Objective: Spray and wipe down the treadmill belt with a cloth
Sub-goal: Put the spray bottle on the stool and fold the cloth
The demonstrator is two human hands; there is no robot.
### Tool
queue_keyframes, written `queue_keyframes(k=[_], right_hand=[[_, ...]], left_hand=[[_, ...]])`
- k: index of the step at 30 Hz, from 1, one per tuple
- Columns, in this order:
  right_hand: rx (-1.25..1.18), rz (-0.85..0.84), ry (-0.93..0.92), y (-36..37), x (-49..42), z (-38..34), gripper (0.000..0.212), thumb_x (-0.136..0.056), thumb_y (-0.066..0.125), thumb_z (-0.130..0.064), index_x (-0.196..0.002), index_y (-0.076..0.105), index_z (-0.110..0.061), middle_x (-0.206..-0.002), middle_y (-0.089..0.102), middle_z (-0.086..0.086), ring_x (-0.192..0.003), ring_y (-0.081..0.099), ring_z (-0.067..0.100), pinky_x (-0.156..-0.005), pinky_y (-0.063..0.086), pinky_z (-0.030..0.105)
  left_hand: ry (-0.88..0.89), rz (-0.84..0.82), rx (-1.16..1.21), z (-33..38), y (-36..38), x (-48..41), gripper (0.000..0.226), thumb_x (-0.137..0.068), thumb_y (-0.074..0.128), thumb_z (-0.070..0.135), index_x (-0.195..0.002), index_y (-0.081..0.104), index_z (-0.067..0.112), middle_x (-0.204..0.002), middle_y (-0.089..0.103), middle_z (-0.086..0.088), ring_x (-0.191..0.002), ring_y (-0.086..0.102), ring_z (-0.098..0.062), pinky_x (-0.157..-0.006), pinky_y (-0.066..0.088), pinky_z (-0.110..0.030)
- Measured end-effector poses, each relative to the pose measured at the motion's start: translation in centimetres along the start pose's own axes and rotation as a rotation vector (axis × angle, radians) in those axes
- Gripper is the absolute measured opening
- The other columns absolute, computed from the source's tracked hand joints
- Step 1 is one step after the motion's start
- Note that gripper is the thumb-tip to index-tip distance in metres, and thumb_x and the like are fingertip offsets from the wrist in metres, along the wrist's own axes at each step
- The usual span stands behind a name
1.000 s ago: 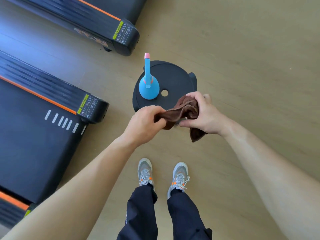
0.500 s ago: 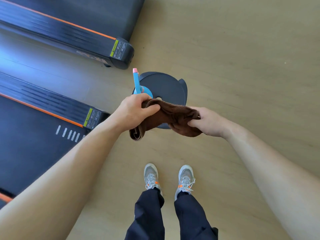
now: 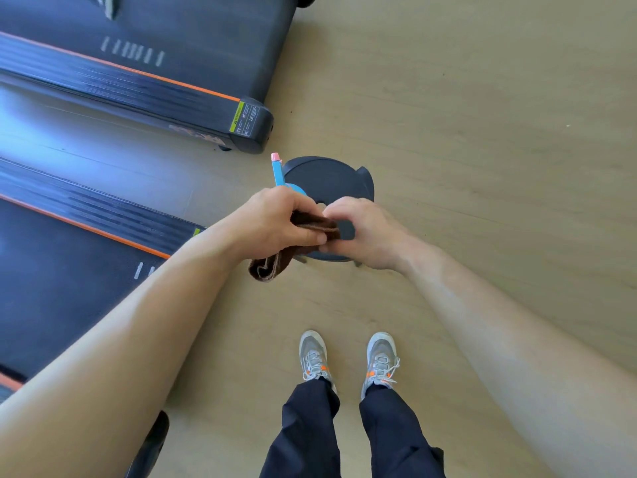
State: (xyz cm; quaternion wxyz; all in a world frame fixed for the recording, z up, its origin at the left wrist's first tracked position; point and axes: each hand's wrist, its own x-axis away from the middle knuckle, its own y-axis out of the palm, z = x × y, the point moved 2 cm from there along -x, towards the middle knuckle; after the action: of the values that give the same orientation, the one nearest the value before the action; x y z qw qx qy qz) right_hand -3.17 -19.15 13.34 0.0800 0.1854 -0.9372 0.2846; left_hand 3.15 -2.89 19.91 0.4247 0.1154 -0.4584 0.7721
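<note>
The left hand's fingers are curled tight over the brown cloth, thumb on top, and the right hand's fingertips pinch its other end, so both hands grip it. Half a second ago the cloth was stretched in a wide band between hands held apart; now the left hand and right hand are almost touching and the cloth is bunched into a short fold, with only a rolled end hanging below the left hand. A second ago it was a loose wad mostly in the right hand. The hands sit over the near edge of a black round stool. The blue spray bottle with its pink tip stands on the stool's left side, its base now hidden behind the left hand, where earlier it showed whole. To the left lie two treadmills: the near belt under the left forearm, the far belt beyond it. More of the far belt shows than before, and both are blurred. Grey shoes stand on the wood floor at the near side.
</note>
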Motion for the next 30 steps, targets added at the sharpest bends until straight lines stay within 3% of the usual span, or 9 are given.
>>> queue_keyframes(k=[3, 7, 11, 14, 17, 20, 24, 30], right_hand=[[0.018, -0.006, 0.047, -0.4, 0.0, -1.0, 0.009, -0.089, 0.073, -0.034, -0.084, 0.066, -0.037, -0.083, 0.067, -0.013, -0.085, 0.061, 0.009, -0.080, 0.052, 0.042], [-0.034, -0.082, 0.104, -1.2, 0.7, -1.5, 0.026, -0.095, 0.067, -0.033, -0.074, 0.062, -0.047, -0.075, 0.067, -0.021, -0.076, 0.062, 0.002, -0.070, 0.048, 0.032], [-0.086, -0.113, 0.154, -1.3, 1.4, -0.5, 0.027, -0.099, 0.060, -0.035, -0.074, 0.064, -0.040, -0.072, 0.065, -0.014, -0.072, 0.060, 0.008, -0.074, 0.051, 0.044], [-0.183, -0.112, 0.197, -1.6, 2.0, 1.1, 0.008, -0.090, 0.067, -0.029, -0.083, 0.069, -0.029, -0.080, 0.070, -0.009, -0.081, 0.068, 0.013, -0.084, 0.056, 0.049], [-0.313, -0.081, 0.194, -2.3, 2.5, 1.4, 0.014, -0.087, 0.072, -0.010, -0.095, 0.065, -0.020, -0.078, 0.069, -0.010, -0.074, 0.070, 0.016, -0.078, 0.060, 0.044], [-0.311, -0.063, 0.171, -3.1, 2.2, 0.8, 0.016, -0.090, 0.074, -0.010, -0.100, 0.063, -0.013, -0.080, 0.070, 0.003, -0.068, 0.071, 0.024, -0.068, 0.057, 0.046], [-0.309, -0.006, 0.126, -4.1, 1.3, 0.2, 0.008, -0.095, 0.067, -0.006, -0.093, 0.060, -0.004, -0.069, 0.067, -0.010, -0.062, 0.067, 0.004, -0.061, 0.051, 0.019], [-0.181, 0.090, 0.123, -5.2, 0.0, 0.8, 0.022, -0.091, 0.072, -0.014, -0.080, 0.060, -0.028, -0.083, 0.064, -0.012, -0.077, 0.058, 0.004, -0.080, 0.049, 0.028]], left_hand=[[-0.069, 0.073, 0.047, -0.9, -0.6, 1.4, 0.024, -0.083, 0.085, 0.022, -0.104, 0.074, 0.030, -0.096, 0.072, 0.010, -0.093, 0.066, -0.007, -0.075, 0.045, -0.009], [-0.182, 0.090, 0.179, -2.8, 0.4, 2.7, 0.047, -0.083, 0.081, 0.010, -0.123, 0.064, 0.027, -0.104, 0.073, 0.007, -0.098, 0.070, -0.013, -0.083, 0.055, -0.020], [-0.218, 0.263, 0.498, -3.7, 2.5, 3.1, 0.053, -0.084, 0.080, 0.005, -0.129, 0.061, 0.026, -0.102, 0.078, -0.009, -0.093, 0.074, -0.026, -0.080, 0.062, -0.028], [-0.111, 0.369, 0.550, -2.9, 4.1, 2.6, 0.053, -0.076, 0.077, 0.013, -0.118, 0.058, 0.040, -0.096, 0.079, -0.004, -0.086, 0.074, -0.022, -0.084, 0.062, -0.041], [0.008, 0.318, 0.451, -1.3, 5.4, 1.3, 0.056, -0.081, 0.074, 0.006, -0.122, 0.055, 0.038, -0.089, 0.074, 0.006, -0.079, 0.068, -0.009, -0.080, 0.056, -0.023], [0.065, 0.281, 0.315, 0.1, 5.0, 0.6, 0.055, -0.084, 0.074, 0.004, -0.130, 0.055, 0.028, -0.085, 0.071, 0.011, -0.076, 0.062, 0.001, -0.073, 0.044, -0.006], [0.029, 0.328, 0.303, -0.5, 4.2, 0.6, 0.063, -0.081, 0.084, 0.014, -0.132, 0.052, 0.029, -0.097, 0.071, 0.012, -0.084, 0.065, 0.003, -0.075, 0.043, -0.002], [-0.122, 0.399, 0.265, -3.2, 4.5, -0.1, 0.024, -0.089, 0.078, 0.014, -0.094, 0.063, 0.031, -0.079, 0.062, 0.019, -0.073, 0.059, 0.001, -0.063, 0.039, 0.000]])
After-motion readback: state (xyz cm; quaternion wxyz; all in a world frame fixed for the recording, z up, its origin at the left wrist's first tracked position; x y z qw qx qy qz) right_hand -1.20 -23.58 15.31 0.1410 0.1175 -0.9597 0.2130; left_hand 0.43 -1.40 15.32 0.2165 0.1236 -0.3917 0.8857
